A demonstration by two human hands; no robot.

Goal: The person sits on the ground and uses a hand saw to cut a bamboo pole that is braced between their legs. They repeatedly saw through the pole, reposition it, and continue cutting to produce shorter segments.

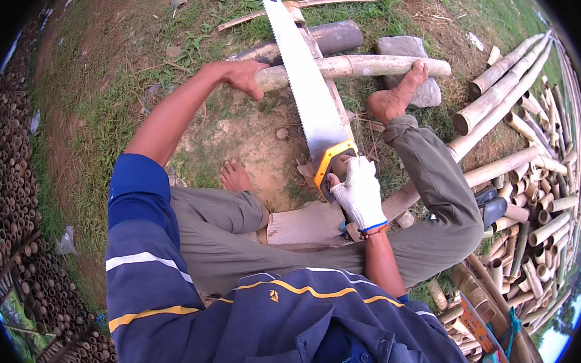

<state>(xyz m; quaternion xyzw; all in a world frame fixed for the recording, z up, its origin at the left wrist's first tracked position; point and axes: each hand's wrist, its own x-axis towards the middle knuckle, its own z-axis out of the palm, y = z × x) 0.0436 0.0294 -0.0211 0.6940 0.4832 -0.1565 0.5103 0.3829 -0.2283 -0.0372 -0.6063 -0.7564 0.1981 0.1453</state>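
My right hand (pixel 359 190), in a white knit glove with bare fingertips, is closed round the yellow-and-black handle of a handsaw (pixel 306 91). The wide toothed blade points away from me and lies across a bamboo pole (pixel 370 65); whether its teeth have entered the bamboo I cannot tell. My bare left hand (pixel 245 78) grips the pole's left end, left of the blade. Toward the pole's right end, my bare right foot (pixel 401 93) presses on it. Beneath the pole, a narrow wooden piece (pixel 337 102) runs away from me.
Behind the pole lie a dark log (pixel 335 38) and a grey stone block (pixel 425 93). A plank (pixel 306 226) sits between my legs. Cut bamboo (pixel 537 193) is heaped at right, more stacked (pixel 4 179) at far left. Another saw, orange-marked (pixel 479 326), is at lower right.
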